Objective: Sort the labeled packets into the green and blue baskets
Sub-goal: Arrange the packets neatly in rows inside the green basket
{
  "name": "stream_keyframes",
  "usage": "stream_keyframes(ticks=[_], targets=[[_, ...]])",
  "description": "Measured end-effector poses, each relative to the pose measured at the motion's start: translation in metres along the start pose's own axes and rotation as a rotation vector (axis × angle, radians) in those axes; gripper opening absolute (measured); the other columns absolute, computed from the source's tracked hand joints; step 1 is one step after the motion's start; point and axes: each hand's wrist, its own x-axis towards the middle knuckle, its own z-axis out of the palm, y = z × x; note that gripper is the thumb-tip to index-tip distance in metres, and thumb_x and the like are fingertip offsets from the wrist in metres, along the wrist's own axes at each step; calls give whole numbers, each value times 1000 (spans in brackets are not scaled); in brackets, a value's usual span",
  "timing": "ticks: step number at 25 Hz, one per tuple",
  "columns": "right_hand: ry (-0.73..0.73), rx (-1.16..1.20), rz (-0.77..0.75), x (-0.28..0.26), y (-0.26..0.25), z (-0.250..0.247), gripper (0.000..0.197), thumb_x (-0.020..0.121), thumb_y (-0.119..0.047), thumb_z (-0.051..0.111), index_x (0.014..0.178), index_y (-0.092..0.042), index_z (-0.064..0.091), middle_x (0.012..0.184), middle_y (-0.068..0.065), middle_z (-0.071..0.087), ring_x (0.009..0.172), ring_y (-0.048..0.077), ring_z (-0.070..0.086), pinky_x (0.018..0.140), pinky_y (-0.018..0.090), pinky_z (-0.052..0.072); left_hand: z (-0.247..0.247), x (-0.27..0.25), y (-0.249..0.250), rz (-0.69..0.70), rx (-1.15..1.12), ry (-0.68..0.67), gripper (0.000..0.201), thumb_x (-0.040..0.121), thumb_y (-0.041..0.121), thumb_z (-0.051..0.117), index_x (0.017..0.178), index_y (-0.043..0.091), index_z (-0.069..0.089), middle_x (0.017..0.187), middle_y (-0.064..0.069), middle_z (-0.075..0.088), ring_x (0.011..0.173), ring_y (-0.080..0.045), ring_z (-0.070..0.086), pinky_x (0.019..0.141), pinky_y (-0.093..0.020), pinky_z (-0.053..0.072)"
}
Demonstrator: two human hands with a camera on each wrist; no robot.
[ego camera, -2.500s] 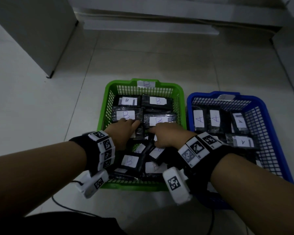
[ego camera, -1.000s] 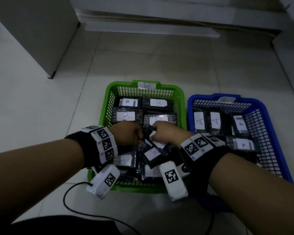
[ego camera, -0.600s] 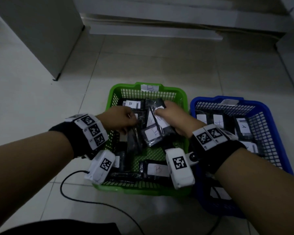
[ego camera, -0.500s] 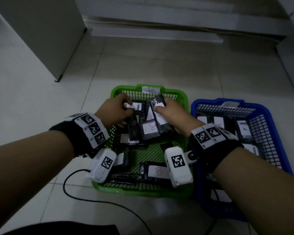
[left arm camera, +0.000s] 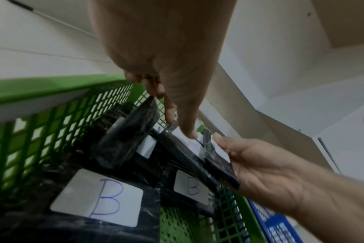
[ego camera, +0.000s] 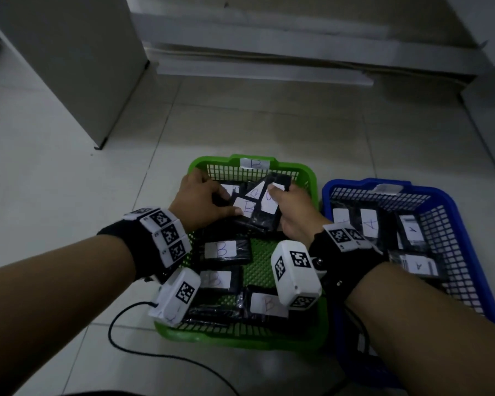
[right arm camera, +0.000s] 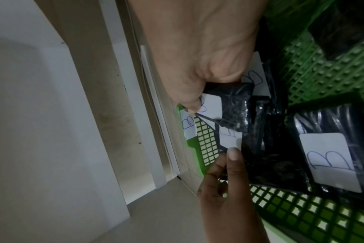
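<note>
both hands over far end of green basket [ego camera: 312, 178]. right hand [ego camera: 293, 208] pinches a bunch of black b-labeled packets [ego camera: 265, 208]; left hand [ego camera: 202, 202] grips the same bunch's left side. blue basket [ego camera: 469, 232] just right, holds a-labeled packets [ego camera: 369, 224].

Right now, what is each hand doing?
Left hand: pinching black plastic B-labeled packets.
Right hand: gripping the same fanned packets.

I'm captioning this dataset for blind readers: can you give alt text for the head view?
Two hands, left hand and right hand, grip a bundle of black label-stickered packets above the green plastic mesh basket tagged B; beside it the blue plastic mesh basket holds packets labelled A.
</note>
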Motion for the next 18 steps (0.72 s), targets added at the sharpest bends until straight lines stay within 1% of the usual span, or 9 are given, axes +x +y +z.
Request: stream_keyframes(ticks=[3,6,8,10,12,14,15,16,18], targets=[[1,36,27,0,4,-1,24,95,-14,53,114,0,60,112,21,68,97,37,67,75,51,57,1,2,-1,-55,-66,-18,43,61,56,77,90,27,63,110,0,43,111,-18,40,98,-31,37],[-15,77,24,-2,4,2,23,96,-13,52,116,-3,59,113,20,67,93,34,67,66,44,58,0,0,3,-51,-278,-80,31,69,36,79,85,20,59,95,-1,64,86,-13,58,76,-26,47],[23,84,-63,-1,3,1,21,95,-13,52,114,-6,58,111,19,68,88,33,68,57,39,58,-1,-1,8,-55,-370,-71,26,72,26,77,85,19,55,87,-1,64,78,-15,58,73,-29,49],[147,-23,-261,0,-5,-5,15,92,-15,54,106,-16,59,105,13,69,89,31,68,64,40,60,-4,1,7,-83,-432,46,23,76,21,71,90,19,52,88,-1,62,79,-18,58,78,-35,49],[215,-311,-481,-4,-21,-12,20,91,-19,52,109,-27,55,106,7,64,87,25,65,69,35,57,-9,3,5,-98,-445,151,20,80,19,63,97,19,53,95,-2,63,84,-21,59,80,-38,50],[159,-818,-705,-9,-34,-17,35,92,-20,49,126,-29,47,113,5,51,86,19,55,65,25,47,-11,5,1,-95,-432,181,23,82,16,59,104,21,56,102,-3,65,90,-22,61,84,-39,52],[104,-1086,-779,-10,-36,-16,43,92,-18,49,132,-30,42,115,6,46,89,20,51,65,25,44,-11,5,-1,-83,-415,181,25,84,15,58,108,23,56,104,-4,65,92,-23,61,85,-40,53],[34,-1305,-818,-10,-34,-15,51,91,-15,49,137,-32,37,117,7,44,94,23,49,67,27,43,-10,5,-2,-66,-385,177,28,85,15,58,111,24,55,105,-5,66,93,-24,61,85,-39,53],[-82,-1563,-804,-6,-19,-14,65,89,-6,50,145,-31,28,126,10,45,109,29,47,76,34,48,-7,5,-4,-39,-287,163,29,87,14,57,115,22,53,106,-7,65,94,-27,61,82,-35,52]])
